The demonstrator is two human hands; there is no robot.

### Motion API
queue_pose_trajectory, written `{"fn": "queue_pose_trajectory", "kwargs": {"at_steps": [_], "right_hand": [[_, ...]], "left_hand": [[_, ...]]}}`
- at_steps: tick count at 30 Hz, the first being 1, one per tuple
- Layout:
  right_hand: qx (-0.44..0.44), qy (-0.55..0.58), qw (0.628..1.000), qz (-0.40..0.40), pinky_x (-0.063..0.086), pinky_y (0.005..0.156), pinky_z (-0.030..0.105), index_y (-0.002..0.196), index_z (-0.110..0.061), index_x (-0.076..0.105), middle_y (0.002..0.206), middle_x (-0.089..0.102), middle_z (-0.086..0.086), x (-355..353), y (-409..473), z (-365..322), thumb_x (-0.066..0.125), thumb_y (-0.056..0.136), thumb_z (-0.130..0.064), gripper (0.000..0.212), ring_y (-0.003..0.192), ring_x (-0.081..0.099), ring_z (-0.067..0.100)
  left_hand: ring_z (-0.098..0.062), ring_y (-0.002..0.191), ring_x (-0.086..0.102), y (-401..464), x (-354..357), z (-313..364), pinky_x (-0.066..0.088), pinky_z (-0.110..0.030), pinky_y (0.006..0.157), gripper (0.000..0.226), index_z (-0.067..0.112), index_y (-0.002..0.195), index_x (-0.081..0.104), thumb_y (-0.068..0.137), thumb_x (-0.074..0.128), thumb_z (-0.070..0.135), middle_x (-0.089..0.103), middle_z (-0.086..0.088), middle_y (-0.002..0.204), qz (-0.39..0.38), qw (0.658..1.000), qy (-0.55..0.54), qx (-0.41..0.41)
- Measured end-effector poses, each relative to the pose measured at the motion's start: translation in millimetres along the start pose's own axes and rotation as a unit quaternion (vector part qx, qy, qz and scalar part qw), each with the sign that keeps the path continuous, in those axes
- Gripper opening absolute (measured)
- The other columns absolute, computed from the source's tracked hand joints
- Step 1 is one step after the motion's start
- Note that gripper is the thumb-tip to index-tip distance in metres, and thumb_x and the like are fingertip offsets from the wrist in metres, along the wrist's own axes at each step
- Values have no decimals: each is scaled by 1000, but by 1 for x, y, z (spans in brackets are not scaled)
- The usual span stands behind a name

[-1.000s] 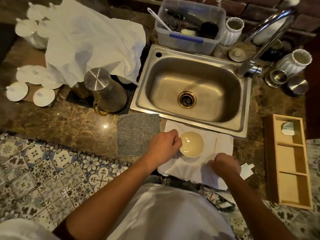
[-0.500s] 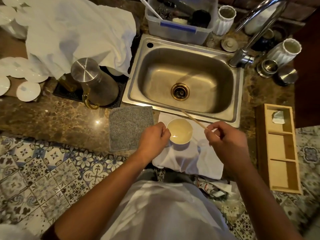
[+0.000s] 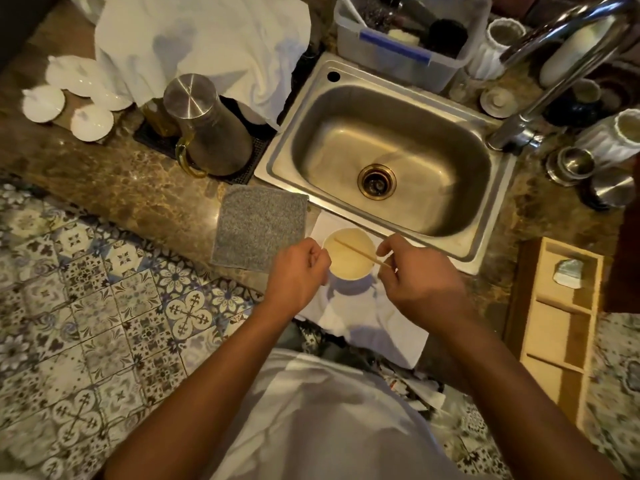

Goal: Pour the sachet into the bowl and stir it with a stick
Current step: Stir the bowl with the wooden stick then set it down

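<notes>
Head view, single camera, looking down at the counter edge in front of the stainless steel sink (image 3: 388, 157).

Small round white bowl (image 3: 349, 253): stands on a white cloth (image 3: 363, 323) spread on the brown marble counter (image 3: 114, 188), just in front of the sink's near rim. It holds a pale, cloudy liquid.

Left hand (image 3: 297, 271): fingers curled, gripping the bowl at its left rim; the exact contact of the fingertips is hidden behind the knuckles.

Right hand (image 3: 420, 275): thumb and forefinger pressed together, pinching the near end of a thin wooden stick (image 3: 356, 251). The stick slants up and to the left across the bowl's mouth, its far end near the bowl's left inner wall. Whether the tip is in the liquid cannot be told.

Sachet: one small pale packet (image 3: 568, 273) lies in the top compartment of a light wooden divided tray (image 3: 554, 341), well to the right of the bowl. Whether it is opened cannot be told.

Grey square textured mat (image 3: 259, 227): lies flat, just left of the bowl, touching the white cloth's left edge
</notes>
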State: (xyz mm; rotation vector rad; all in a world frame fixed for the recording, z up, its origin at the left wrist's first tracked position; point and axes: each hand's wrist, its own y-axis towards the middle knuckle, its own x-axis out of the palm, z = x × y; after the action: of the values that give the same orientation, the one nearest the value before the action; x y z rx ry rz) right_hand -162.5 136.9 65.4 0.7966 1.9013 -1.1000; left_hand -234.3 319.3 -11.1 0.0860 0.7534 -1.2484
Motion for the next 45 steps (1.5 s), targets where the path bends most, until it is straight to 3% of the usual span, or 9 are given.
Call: {"fn": "queue_pose_trajectory", "kwargs": {"at_steps": [9,17,25,30,39,45], "right_hand": [[-5,-80,997,16,36,62,30,111,-18,59,98,73,8,3,20,-12,56,96,-29,19,86,69,31],[-75,-94,992,37,35,63,29,115,-19,62,98,74,7,23,44,-29,52,98,-33,24,87,69,30],[-83,-146,984,53,35,64,28,114,-23,66,95,76,4,31,57,-26,48,101,-38,27,87,70,28],[-73,-200,977,30,35,63,30,115,-15,61,100,75,10,26,61,-24,56,99,-33,25,86,70,32],[-88,-276,957,3,34,64,30,119,-16,62,105,74,9,3,54,-23,62,92,-27,29,91,70,31],[-96,-194,976,-19,35,63,29,104,-17,70,98,74,8,10,51,-15,58,93,-31,22,89,69,30]], "left_hand": [[-16,56,67,1,4,-11,59,-46,62,28,15,82,60,105,46,26,69,2,59,-12,999,3,42],[-4,53,64,1,0,-14,58,-40,64,31,18,82,57,107,43,30,70,1,60,-50,998,1,42],[-7,61,67,5,-3,-15,59,-43,68,31,19,86,56,107,40,36,71,2,64,-83,996,-28,24],[-12,63,70,0,1,-15,59,-48,70,29,18,92,54,108,37,34,72,-3,67,-105,992,-62,12],[-14,60,71,2,5,-15,60,-48,68,30,16,92,53,108,35,35,72,-1,63,-98,993,-64,11],[-21,61,73,2,10,-10,59,-41,65,31,12,92,52,109,37,33,73,-5,65,-92,991,-99,-5]]}}
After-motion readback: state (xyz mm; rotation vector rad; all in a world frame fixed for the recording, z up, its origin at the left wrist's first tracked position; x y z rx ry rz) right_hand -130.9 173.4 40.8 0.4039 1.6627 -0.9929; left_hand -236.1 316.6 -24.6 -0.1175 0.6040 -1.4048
